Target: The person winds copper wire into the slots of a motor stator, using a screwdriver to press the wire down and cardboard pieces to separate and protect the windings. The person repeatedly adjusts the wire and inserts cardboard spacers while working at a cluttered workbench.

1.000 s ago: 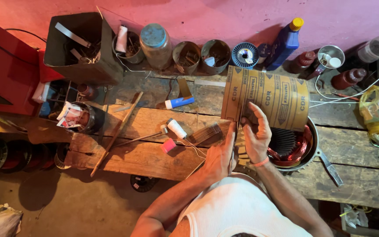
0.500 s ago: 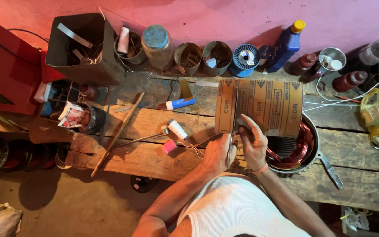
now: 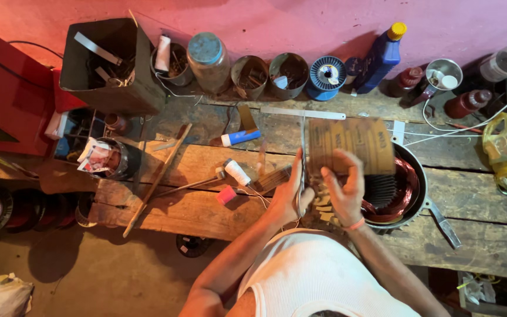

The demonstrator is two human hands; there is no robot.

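Tan printed cardboard sheet [image 3: 350,144], motion-blurred, held between left hand [image 3: 289,196] and right hand [image 3: 344,191].

Your counter [image 3: 165,205] was rough wooden planks. On it lay a metal ruler [image 3: 302,112], a blue-capped marker [image 3: 240,137], a thin wooden stick [image 3: 157,179] and a white thread spool [image 3: 237,172]; tins, a glass jar [image 3: 208,60] and a blue bottle [image 3: 382,56] stood along the wall.

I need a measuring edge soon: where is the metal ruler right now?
In the head view, the metal ruler lies flat on the workbench toward the wall, just in front of the blue wire spool and beyond the brown paper sheet.
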